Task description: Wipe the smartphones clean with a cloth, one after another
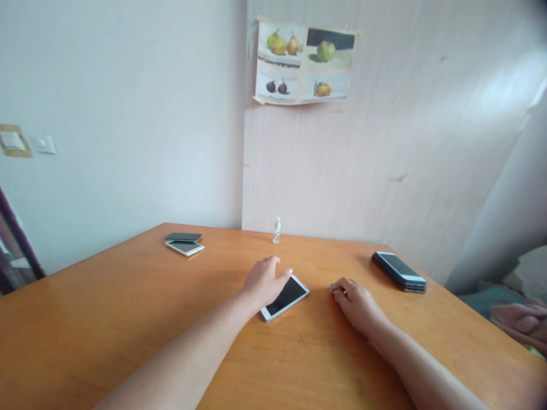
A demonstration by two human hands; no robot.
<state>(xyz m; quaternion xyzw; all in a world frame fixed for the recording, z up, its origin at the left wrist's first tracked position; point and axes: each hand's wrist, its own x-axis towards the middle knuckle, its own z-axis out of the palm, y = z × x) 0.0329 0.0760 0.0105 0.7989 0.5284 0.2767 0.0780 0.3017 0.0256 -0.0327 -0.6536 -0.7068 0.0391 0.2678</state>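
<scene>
A white-framed smartphone [288, 297] lies at a slant on the wooden table, its dark screen facing up. Over its left edge reaches my left hand [263, 282], thumb and fingers apart, covering part of the phone; whether it touches the phone cannot be made out. To the right of the phone, my right hand [358, 304] rests low by the tabletop with its fingers closed on a small pale grey folded piece [334, 287], perhaps cloth. Mostly hidden by the fingers, that piece shows only at their tips.
A small clear bottle [277, 232] with a pale green top stands near the table's back edge. Several stacked phones [401, 270] lie at the right. On the far left are a white phone [185, 247] and a dark phone [183, 236]. Behind the table [128, 319] rises a wall.
</scene>
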